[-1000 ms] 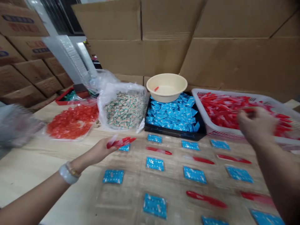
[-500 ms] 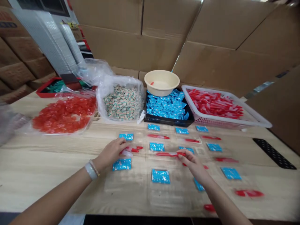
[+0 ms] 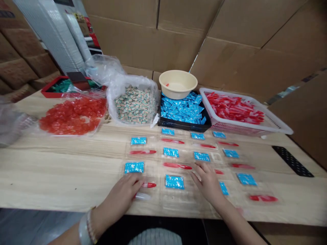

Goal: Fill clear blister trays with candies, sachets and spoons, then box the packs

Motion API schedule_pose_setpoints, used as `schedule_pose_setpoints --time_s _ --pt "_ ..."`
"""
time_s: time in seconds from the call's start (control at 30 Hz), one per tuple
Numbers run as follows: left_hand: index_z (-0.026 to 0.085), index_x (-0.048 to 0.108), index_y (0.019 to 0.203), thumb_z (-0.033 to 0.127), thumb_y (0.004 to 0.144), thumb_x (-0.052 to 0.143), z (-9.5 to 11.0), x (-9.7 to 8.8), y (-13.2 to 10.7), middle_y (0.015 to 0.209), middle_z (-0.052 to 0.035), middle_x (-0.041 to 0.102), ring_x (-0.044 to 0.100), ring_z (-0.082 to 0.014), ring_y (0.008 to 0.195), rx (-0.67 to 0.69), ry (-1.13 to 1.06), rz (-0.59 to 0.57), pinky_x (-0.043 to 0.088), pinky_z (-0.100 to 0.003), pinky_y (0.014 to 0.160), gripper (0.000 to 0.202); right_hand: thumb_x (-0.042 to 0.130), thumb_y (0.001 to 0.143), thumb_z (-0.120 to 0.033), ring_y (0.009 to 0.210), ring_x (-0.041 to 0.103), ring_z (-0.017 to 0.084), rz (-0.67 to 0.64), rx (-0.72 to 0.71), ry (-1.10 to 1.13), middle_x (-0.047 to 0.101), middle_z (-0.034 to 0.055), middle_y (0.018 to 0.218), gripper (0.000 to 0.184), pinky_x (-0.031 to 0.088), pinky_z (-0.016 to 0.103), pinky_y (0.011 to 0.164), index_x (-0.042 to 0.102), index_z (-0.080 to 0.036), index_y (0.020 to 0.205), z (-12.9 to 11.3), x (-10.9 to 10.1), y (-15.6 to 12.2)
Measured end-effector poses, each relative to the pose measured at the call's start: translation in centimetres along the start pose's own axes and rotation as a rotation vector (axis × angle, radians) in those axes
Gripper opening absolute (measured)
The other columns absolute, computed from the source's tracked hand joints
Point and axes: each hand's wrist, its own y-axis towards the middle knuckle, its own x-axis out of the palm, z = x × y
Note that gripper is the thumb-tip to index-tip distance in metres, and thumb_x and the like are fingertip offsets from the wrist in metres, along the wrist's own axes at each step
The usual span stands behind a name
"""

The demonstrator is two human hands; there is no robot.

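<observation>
My left hand (image 3: 124,190) is low over a clear plastic tray near the front edge, fingers closed around slim red-and-white plastic sticks. The red tip of one stick (image 3: 150,185) and a whitish end (image 3: 142,196) poke out past the fingers; the rest is hidden. A blue printed packet (image 3: 134,167) lies just above this hand. My right hand (image 3: 208,180) hovers to the right, fingers apart, with nothing visible in it. Close to its fingertips a red stick (image 3: 177,166) lies in a clear tray, below another blue packet (image 3: 171,152).
Along the back stand a bag of small printed sachets (image 3: 136,105), a black bin (image 3: 185,126) of blue packets with a cream bowl (image 3: 178,92) on it, and a white basket (image 3: 278,126) of red sticks. Red pieces (image 3: 73,117) lie left. A black perforated strip (image 3: 292,161) lies right.
The red stick from my right hand now lies in the middle tray, and that hand has opened. My left hand has moved toward the front edge, leaving a red stick in the upper left tray.
</observation>
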Motion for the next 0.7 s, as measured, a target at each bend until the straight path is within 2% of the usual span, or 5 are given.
schedule_pose_setpoints --time_s 0.17,0.3,0.47,0.57,0.7 --pt "0.024 0.047 0.113 0.009 0.077 0.04 0.5 0.2 -0.5 0.114 -0.0061 0.052 0.045 -0.0213 0.104 0.043 0.14 -0.009 0.038 -0.039 0.089 0.039 0.047 0.077 -0.023 0.084 0.055 0.024 -0.021 -0.081 0.092 0.058 0.0084 0.092 0.028 0.046 0.041 0.072 0.056 -0.026 0.103 -3.9 -0.4 -2.9" --pt "0.021 0.04 0.12 0.009 0.078 0.036 3.4 0.7 0.8 0.116 -0.0088 0.051 0.047 -0.0208 0.105 0.006 0.044 0.0 0.039 -0.037 0.089 0.043 0.051 0.074 -0.029 0.095 0.052 0.025 -0.101 -0.127 0.294 0.054 0.0106 0.105 0.044 0.046 0.039 0.077 0.044 -0.025 0.117 -9.4 0.1 -3.8" --pt "0.021 0.024 0.129 0.019 0.078 0.041 7.1 0.7 3.0 0.12 -0.0081 0.048 0.046 -0.0186 0.107 0.124 -0.165 -0.024 0.04 -0.031 0.089 0.054 0.039 0.082 -0.025 0.068 0.055 0.015 -0.147 0.111 0.565 0.057 0.0018 0.074 0.013 0.046 0.028 0.062 0.052 -0.024 0.083 -10.3 -1.6 -3.3" --pt "0.021 0.023 0.129 0.033 0.076 0.049 4.5 0.6 2.6 0.126 -0.0103 0.041 0.037 -0.0235 0.115 0.077 -0.034 0.09 0.034 -0.04 0.094 0.061 0.043 0.081 -0.028 0.064 0.054 0.016 -0.089 0.256 0.51 0.055 0.0006 0.068 0.011 0.045 0.027 0.058 0.05 -0.023 0.075 -7.1 -2.8 -4.8" --pt "0.019 0.034 0.125 0.049 0.074 0.046 -0.8 1.8 0.9 0.129 -0.0143 0.036 0.027 -0.0318 0.12 -0.04 0.271 0.175 0.023 -0.051 0.096 0.06 0.042 0.081 -0.025 0.07 0.053 0.018 -0.122 0.131 0.368 0.055 0.0019 0.07 0.011 0.044 0.032 0.063 0.052 -0.023 0.076 -4.7 -1.7 -7.0"
